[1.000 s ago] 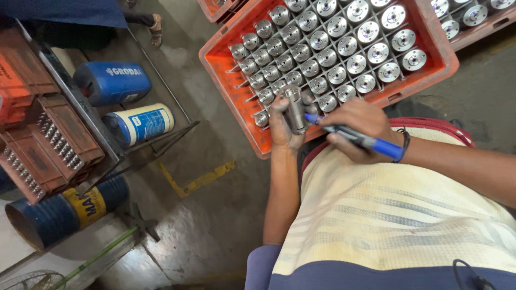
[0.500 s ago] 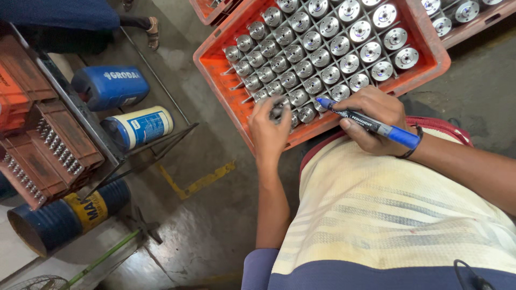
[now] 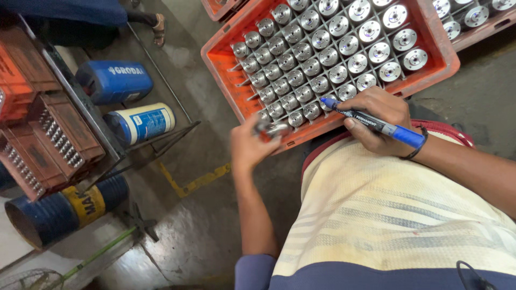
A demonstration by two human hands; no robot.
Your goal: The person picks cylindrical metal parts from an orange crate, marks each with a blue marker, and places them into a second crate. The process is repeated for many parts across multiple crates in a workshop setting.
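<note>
Our left hand (image 3: 248, 146) grips a metal part (image 3: 273, 129) lifted clear for marking; our right hand (image 3: 376, 119), at three o'clock, clasps the blue marker (image 3: 376, 123) over the orange crate (image 3: 226, 64).

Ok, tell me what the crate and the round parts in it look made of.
Orange crate: likely moulded plastic, matte, scuffed, with ribbed walls. Round parts: apparently machined metal, silvery, bright glints on their flat faces. The left hand holds one part, too blurred to judge.
</note>
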